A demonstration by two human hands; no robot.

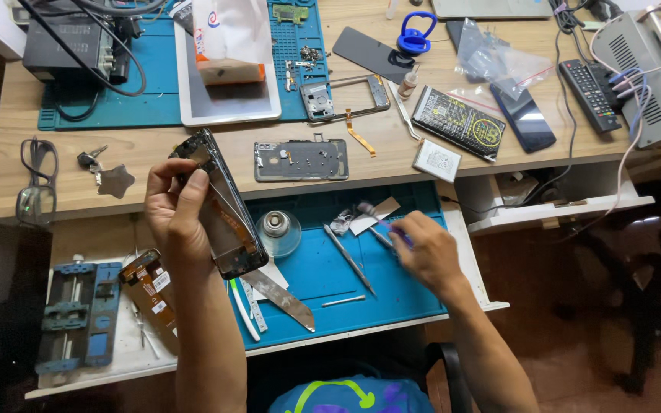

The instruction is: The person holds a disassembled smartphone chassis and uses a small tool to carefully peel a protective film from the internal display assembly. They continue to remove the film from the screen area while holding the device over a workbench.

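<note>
An opened phone frame (219, 210) is gripped by the left hand (177, 210), fingers wrapped around its left edge, and held tilted above the near edge of the wooden desk (9, 115). A small tool (382, 239) is pinched by the right hand (426, 252) over the blue mat (407, 291), right of centre. Bare mat is left between a metal spudger (350, 260) and the right hand. A glass dish (278, 232) lies just right of the frame.
</note>
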